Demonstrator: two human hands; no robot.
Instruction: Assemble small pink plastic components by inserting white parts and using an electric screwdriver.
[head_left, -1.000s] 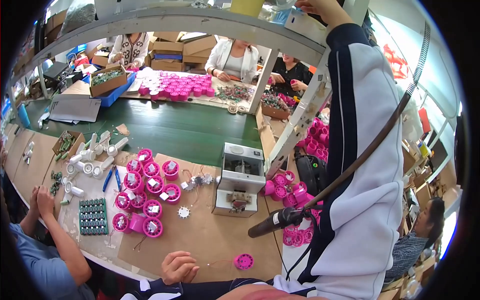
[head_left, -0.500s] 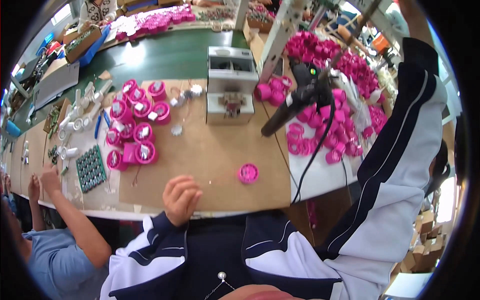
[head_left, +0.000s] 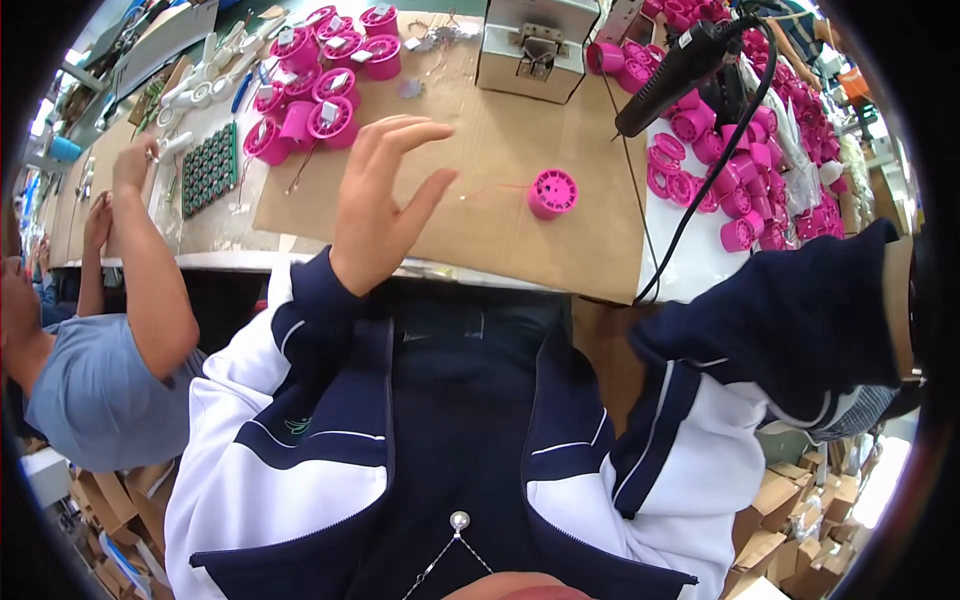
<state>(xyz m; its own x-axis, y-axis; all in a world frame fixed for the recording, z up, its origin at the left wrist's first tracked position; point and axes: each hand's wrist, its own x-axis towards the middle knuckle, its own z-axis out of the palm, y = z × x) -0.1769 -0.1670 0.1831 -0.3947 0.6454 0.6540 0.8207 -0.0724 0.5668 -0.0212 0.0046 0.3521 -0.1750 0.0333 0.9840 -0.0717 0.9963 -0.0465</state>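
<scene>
My left hand (head_left: 385, 200) hangs over the front part of the brown cardboard sheet (head_left: 470, 215). Its fingers are apart and hold nothing. To its right, a round pink plastic housing (head_left: 553, 193) with slots in its top sits on the cardboard, and a thin wire runs out from it toward the hand. My right arm (head_left: 790, 300) reaches out to the right edge of the picture; the hand itself is cut off there. Beyond my left hand, several pink housings (head_left: 335, 120) with small white parts and wires inside stand in a cluster.
A white metal box-shaped device (head_left: 535, 55) stands at the back. A black corded cylindrical tool (head_left: 675, 80) hangs above piled pink parts (head_left: 735, 180) on the right. To the left lie a green circuit-board panel (head_left: 210, 170), white plastic parts (head_left: 205, 90) and a co-worker's arm (head_left: 150, 250).
My left hand has moved forward and spread its fingers. The right arm has come down from its raised position toward the right side. The view has tilted lower.
</scene>
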